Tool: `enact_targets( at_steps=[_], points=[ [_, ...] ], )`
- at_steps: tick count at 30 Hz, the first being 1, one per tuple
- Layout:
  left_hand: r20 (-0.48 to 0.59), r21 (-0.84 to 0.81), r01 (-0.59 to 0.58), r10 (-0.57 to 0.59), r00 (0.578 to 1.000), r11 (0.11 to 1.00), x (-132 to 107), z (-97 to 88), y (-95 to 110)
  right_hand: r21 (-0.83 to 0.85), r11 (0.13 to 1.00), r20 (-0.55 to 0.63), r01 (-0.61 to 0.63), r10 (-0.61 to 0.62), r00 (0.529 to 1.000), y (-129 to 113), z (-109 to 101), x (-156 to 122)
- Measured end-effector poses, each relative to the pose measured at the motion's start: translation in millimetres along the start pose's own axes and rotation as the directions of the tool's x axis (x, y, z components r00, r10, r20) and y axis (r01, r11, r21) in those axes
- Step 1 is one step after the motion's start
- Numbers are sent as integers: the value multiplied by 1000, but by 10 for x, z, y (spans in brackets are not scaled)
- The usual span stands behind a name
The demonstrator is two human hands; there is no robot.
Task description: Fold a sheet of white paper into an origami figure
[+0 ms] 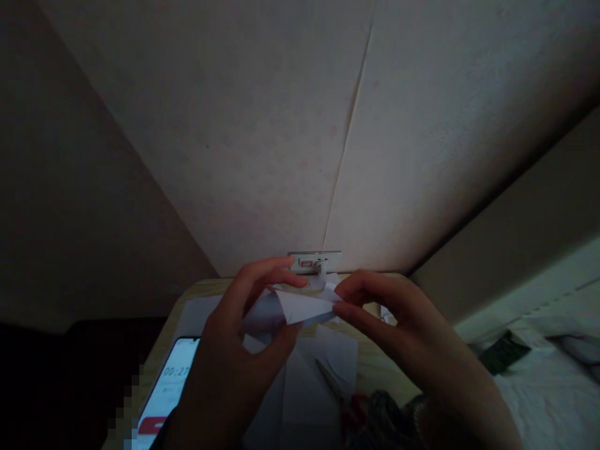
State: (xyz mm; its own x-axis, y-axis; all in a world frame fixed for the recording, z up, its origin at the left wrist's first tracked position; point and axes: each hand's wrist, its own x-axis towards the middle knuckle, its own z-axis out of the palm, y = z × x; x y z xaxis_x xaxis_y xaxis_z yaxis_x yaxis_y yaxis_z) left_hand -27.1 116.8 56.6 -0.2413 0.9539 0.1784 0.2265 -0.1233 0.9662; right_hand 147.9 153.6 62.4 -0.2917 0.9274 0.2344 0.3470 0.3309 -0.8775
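Note:
A folded piece of white paper (307, 307) is held up between my two hands, over a small wooden table. My left hand (246, 337) grips its left part, with the thumb below and the fingers curved over the top. At the paper's right end, my right hand (382, 303) pinches it between thumb and index finger. Loose white paper sheets (304, 394) lie on the table beneath. A pair of scissors (330, 380) with red handles rests on them, its blades pointing up and to the left.
A lit phone (164, 381) showing a timer lies at the table's left. A wall outlet (315, 261) with a white plug stands behind the wooden table (199, 289). White bedding (553, 400) is at the right, with a dark green item (505, 352) on it.

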Motion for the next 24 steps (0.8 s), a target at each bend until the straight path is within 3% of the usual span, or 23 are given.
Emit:
enact_targets(
  at_steps=[3, 5, 9, 11, 12, 15, 18, 20, 24],
  points=[
    [59, 57, -22, 18, 998, 998, -2, -8, -21, -11, 1000, 34, 28, -28, 999, 22, -32, 0],
    [41, 103, -43, 39, 998, 994, 17, -29, -68, -5, 1000, 6, 10, -10, 1000, 14, -40, 5],
    [-158, 4, -146, 145, 977, 989, 84, -58, -149, 118, 992, -123, -36, 51, 991, -30, -19, 21],
    [-269, -183, -140, 88, 959, 973, 98, -23, -137, 230, 972, -169, -35, 76, 983, -45, 9, 24],
    [-268, -289, -114, 34, 963, 950, 94, 9, -118, 279, 960, -183, -30, 84, 979, -51, 26, 23],
    [-105, -496, 102, -176, 979, 862, 52, 127, -42, 376, 926, -181, -19, 94, 979, -68, 74, 15],
    [-15, -505, 246, -293, 956, 828, 11, 200, -1, 405, 913, -114, -51, 106, 988, -94, 94, 10],
    [-35, -487, 250, -305, 952, 837, 10, 205, -7, 387, 918, -56, -85, 115, 992, -105, 93, 10],
    [-47, -476, 165, -213, 976, 864, 31, 184, -36, 292, 947, 28, -131, 128, 991, -83, 98, 12]
  ],
)
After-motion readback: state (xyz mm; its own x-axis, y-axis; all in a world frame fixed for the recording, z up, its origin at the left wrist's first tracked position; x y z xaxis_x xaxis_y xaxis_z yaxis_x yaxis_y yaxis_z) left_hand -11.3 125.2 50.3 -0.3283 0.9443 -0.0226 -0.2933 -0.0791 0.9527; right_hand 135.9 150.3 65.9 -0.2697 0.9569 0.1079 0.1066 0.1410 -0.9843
